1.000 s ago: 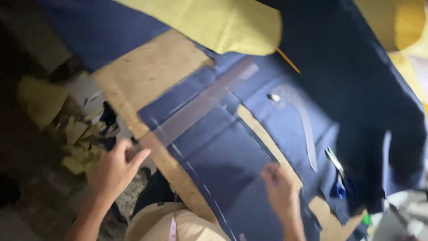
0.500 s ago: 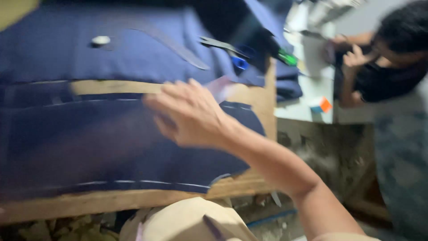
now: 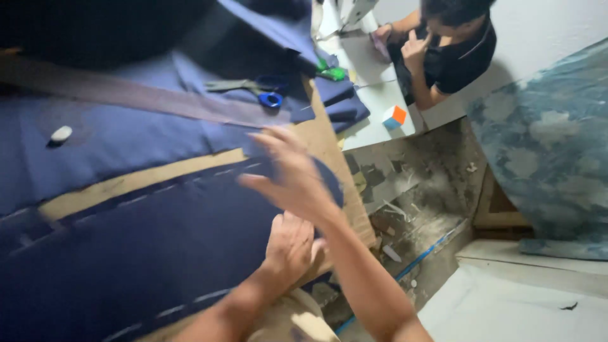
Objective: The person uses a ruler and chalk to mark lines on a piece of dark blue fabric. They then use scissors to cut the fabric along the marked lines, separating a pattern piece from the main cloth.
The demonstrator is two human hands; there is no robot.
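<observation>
Here, navy cloth (image 3: 126, 253) chalk-marked, left hand (image 3: 292, 244) pressed flat, right hand (image 3: 294, 174) spread, blurred

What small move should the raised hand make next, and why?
Probably lower the right hand flat onto the navy fabric beside the left hand. It hovers blurred above the cloth, while the left already presses near the table edge.

Navy cloth (image 3: 139, 253) with white dashed lines, blue-handled scissors (image 3: 253, 88)
</observation>
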